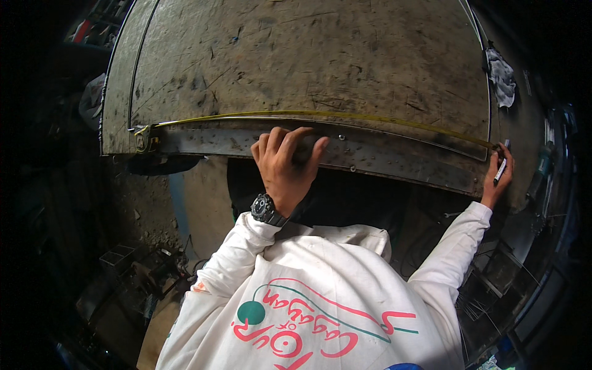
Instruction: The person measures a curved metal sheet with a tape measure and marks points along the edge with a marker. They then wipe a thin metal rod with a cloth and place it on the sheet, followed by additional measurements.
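Note:
A yellow tape measure blade [320,113] stretches across the near side of the worn wooden worktable [296,55]. Its case [146,139] rests at the table's left corner, with neither hand on it. At the right corner my right hand [501,176] closes on a white marker [500,172], and its fingertips are at the blade's end. Resting on the steel edge strip [382,157] near the middle, my left hand [285,161] has its fingers and thumb apart and holds nothing. A thin metal rod frame [137,68] lies on the tabletop, partly beneath the blade.
A whitish rag [502,77] hangs by the table's right edge. Farther right is a green power tool [544,161]. Bolt heads [353,168] dot the steel strip. Below, dark metal stands [120,254] and loose rods [478,308] crowd the floor.

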Tool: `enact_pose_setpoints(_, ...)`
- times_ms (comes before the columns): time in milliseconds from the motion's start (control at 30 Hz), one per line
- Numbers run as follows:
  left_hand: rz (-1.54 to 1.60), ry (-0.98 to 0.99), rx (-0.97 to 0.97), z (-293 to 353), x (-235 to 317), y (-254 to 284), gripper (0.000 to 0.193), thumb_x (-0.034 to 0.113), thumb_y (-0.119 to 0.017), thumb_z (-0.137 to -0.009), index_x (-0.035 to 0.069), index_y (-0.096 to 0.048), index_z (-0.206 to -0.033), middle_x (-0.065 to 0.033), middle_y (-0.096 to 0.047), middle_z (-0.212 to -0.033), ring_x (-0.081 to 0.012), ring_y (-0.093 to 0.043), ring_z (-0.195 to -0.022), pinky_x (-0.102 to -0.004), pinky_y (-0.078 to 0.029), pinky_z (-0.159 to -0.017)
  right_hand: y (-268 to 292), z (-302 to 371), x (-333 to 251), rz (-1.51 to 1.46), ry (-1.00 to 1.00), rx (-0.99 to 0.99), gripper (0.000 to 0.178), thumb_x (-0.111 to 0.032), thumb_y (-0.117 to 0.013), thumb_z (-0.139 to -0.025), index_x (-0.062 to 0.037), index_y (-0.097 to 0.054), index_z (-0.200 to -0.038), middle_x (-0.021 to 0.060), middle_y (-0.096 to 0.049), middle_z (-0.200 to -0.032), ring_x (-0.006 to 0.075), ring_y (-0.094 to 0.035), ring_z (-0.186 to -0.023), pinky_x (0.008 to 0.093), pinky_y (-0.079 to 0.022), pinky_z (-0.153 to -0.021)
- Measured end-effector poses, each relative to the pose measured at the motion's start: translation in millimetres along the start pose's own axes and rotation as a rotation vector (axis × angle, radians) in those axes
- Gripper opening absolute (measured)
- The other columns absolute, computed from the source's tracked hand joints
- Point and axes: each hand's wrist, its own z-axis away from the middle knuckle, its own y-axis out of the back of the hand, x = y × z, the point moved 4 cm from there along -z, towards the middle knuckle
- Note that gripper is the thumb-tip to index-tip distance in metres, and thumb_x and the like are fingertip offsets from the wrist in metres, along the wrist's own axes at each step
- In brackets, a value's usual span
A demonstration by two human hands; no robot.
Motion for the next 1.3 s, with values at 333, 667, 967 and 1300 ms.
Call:
enact_pose_setpoints(333,-0.071,-0.068,0.04,1,4,-13,0.037,0.04,-0.088,-0.081,0.016,-0.077,-0.107,0.0,-0.061,-0.083,-0.019,-0.057,-0.082,-0.0365,-0.036,-0.086,1,0,1,0.016,0.018,0.007,0.027,-0.009,-0.066,-0.097,-0.0061,-0.072,-0.123,0.0112,-0.067,-0.114,0.0215,-0.064,-0.1,0.0341,-0.051,-0.089)
enact_pose_setpoints(667,-0.073,-0.087,0.053,1,3,-13,0.037,0.04,-0.088,-0.081,0.016,-0.078,-0.107,0.0014,-0.061,-0.081,-0.0174,-0.057,-0.08,-0.0364,-0.036,-0.085,2,0,-5,0.019,-0.01,-0.006,0.027,-0.011,-0.066,-0.098,-0.0075,-0.071,-0.125,0.0105,-0.067,-0.114,0.0221,-0.065,-0.105,0.0344,-0.051,-0.092)
enact_pose_setpoints(967,-0.076,-0.088,0.044,3,1,-14,0.038,0.043,-0.087,-0.082,0.016,-0.078,-0.108,0.0014,-0.06,-0.08,-0.0174,-0.056,-0.08,-0.0372,-0.036,-0.085,2,1,-10,0.004,0.014,0.003,0.028,-0.01,-0.066,-0.097,-0.0073,-0.071,-0.125,0.009,-0.066,-0.111,0.0201,-0.064,-0.099,0.0337,-0.051,-0.09)
enact_pose_setpoints(1300,0.006,-0.02,0.114,4,-16,1,0.033,0.028,-0.089,-0.08,0.015,-0.075,-0.107,-0.0015,-0.061,-0.087,-0.0218,-0.057,-0.086,-0.0373,-0.039,-0.084,2,1,-5,0.009,0.003,0.008,0.028,-0.01,-0.067,-0.098,-0.0076,-0.071,-0.125,0.0088,-0.067,-0.112,0.0196,-0.065,-0.1,0.0332,-0.051,-0.09)
